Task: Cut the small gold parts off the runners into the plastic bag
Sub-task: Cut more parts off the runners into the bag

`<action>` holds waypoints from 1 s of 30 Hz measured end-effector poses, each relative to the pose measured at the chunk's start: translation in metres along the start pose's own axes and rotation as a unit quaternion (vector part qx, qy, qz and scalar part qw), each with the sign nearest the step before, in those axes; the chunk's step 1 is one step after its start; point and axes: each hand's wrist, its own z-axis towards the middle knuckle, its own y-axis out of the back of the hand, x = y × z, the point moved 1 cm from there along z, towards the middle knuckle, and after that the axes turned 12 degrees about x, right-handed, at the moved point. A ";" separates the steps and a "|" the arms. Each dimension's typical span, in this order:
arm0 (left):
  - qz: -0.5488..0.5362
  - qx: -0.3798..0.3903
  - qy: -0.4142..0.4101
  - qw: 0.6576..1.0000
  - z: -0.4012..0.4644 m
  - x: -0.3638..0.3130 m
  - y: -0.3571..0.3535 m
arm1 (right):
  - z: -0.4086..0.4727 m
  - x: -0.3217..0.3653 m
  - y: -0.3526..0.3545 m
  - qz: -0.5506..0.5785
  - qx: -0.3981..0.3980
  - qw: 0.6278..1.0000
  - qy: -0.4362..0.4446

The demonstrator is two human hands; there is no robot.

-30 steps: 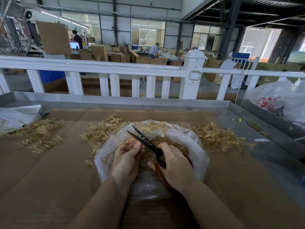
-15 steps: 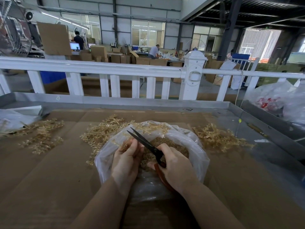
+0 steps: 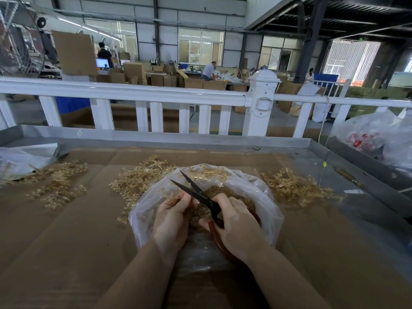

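Here the right hand [image 3: 239,228] grips the scissors [image 3: 201,196], blades apart, over the open plastic bag [image 3: 270,204] in the middle of the cardboard-covered table [image 3: 66,241], while the left hand [image 3: 172,216] pinches a gold runner [image 3: 175,197], with more runner piles [image 3: 294,186] beside the bag.

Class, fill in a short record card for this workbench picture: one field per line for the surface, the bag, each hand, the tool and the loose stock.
surface: cardboard-lined table
bag: clear plastic bag, open, gold bits inside
left hand: pinches a gold runner over the bag
right hand: grips the scissors, blades open
loose stock: runner piles left, behind and right of the bag
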 end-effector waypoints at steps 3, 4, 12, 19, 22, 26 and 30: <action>0.015 0.011 -0.009 1.000 -0.001 0.001 0.000 | 0.001 0.000 0.002 0.002 0.008 1.000 -0.005; 0.019 0.013 -0.012 1.000 0.000 0.001 0.000 | 0.002 -0.001 0.003 0.001 0.011 1.000 -0.008; 0.046 -0.008 -0.022 0.999 -0.002 0.002 -0.006 | -0.002 -0.003 0.008 -0.009 0.006 1.000 -0.015; 0.048 -0.019 -0.005 0.999 -0.002 0.002 -0.009 | -0.002 -0.006 0.012 0.019 0.025 0.999 -0.021; 0.045 -0.028 0.001 0.999 -0.001 0.002 -0.008 | -0.002 -0.007 0.012 0.014 0.023 0.999 -0.019; 0.051 -0.031 0.009 0.998 -0.001 0.003 -0.007 | -0.003 -0.008 0.010 -0.011 0.015 1.000 -0.021; 0.059 -0.034 0.012 0.998 -0.002 0.003 -0.008 | -0.003 -0.008 0.009 -0.013 0.018 0.999 -0.023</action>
